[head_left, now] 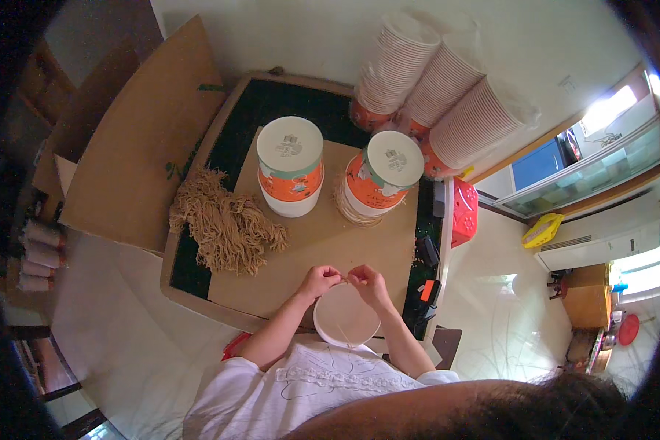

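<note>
A white paper bucket (345, 312) sits close against my body, its open mouth facing up. A thin light strand (349, 336) shows at its near side. Over the far rim, my left hand (323, 280) is closed in a pinch. My right hand (368, 284) pinches right beside it, the fingertips of both almost meeting. Whatever they grip is too small to make out. Beyond them, two upturned orange-and-white paper buckets, one on the left (290, 176) and one on the right (380, 180), stand on a cardboard sheet (323, 246). A heap of tan twine (224, 224) lies to the left.
Tall stacks of nested paper buckets (407, 62) in clear plastic lean by the wall. Coiled twine (356, 213) rings the right upturned bucket. Small black tools (428, 290) lie along the table's right edge, near a red plastic stool (464, 213). A large cardboard panel (150, 139) stands left.
</note>
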A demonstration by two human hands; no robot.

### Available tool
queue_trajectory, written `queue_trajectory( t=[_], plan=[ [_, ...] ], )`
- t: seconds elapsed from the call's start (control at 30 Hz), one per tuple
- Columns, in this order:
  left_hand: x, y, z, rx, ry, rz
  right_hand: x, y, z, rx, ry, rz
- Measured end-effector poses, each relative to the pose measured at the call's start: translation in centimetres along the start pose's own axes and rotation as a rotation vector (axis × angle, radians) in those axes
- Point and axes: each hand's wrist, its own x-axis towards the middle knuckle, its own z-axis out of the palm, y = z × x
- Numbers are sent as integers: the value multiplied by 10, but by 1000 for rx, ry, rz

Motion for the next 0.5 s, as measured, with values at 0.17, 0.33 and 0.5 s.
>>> queue_trajectory(
  t=[0.17,0.33,0.5],
  plan=[
    [-4,7,0,-7,-1,10,3,-10,-4,-15,-120,-62],
    [-4,10,1,-108,-22,0,5,-17,-14,48,-213,135],
    [-2,7,3,-184,-29,74,11,-1,-17,74,-231,173]
  ],
)
